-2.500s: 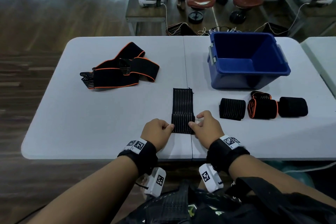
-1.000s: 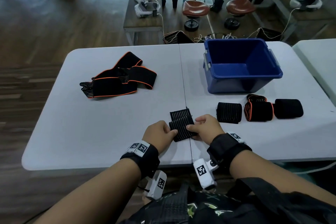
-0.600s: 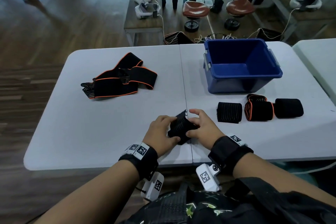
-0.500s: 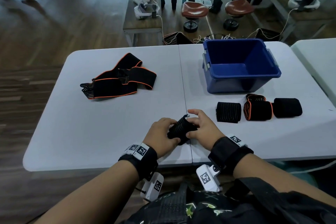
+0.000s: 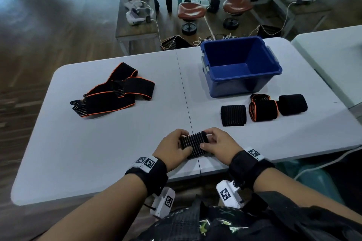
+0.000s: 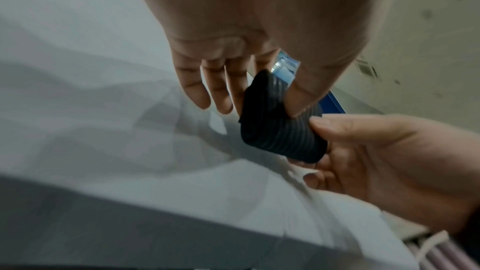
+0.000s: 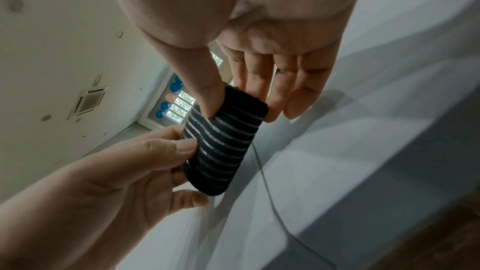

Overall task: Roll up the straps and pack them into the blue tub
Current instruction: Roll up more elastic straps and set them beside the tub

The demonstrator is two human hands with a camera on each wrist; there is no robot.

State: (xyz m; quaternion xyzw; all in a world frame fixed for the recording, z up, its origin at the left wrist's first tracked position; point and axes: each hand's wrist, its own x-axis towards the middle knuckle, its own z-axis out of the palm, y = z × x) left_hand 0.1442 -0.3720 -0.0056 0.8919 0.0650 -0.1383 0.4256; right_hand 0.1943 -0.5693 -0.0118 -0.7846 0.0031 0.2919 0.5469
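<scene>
A black strap with thin pale stripes, rolled into a short roll [image 5: 194, 145], sits between both hands just above the table's near edge. My left hand [image 5: 185, 142] pinches its left end with thumb and fingers. My right hand [image 5: 205, 139] pinches the right end the same way. The left wrist view shows the roll [image 6: 280, 130] under my left thumb [image 6: 303, 98]. In the right wrist view the roll [image 7: 223, 143] is squeezed by my right thumb [image 7: 207, 98]. The blue tub [image 5: 242, 77] stands at the far right with nothing visible inside.
Three rolled straps lie in a row in front of the tub: a striped one [image 5: 233, 115], an orange-edged one [image 5: 263, 110] and a plain black one [image 5: 292, 104]. A loose pile of orange-edged straps [image 5: 117, 92] lies far left on the white table [image 5: 117, 143].
The striped strap lay flat with only its near end curled; both hands rolled it away from me, then lifted the finished roll and turned it crosswise between them.
</scene>
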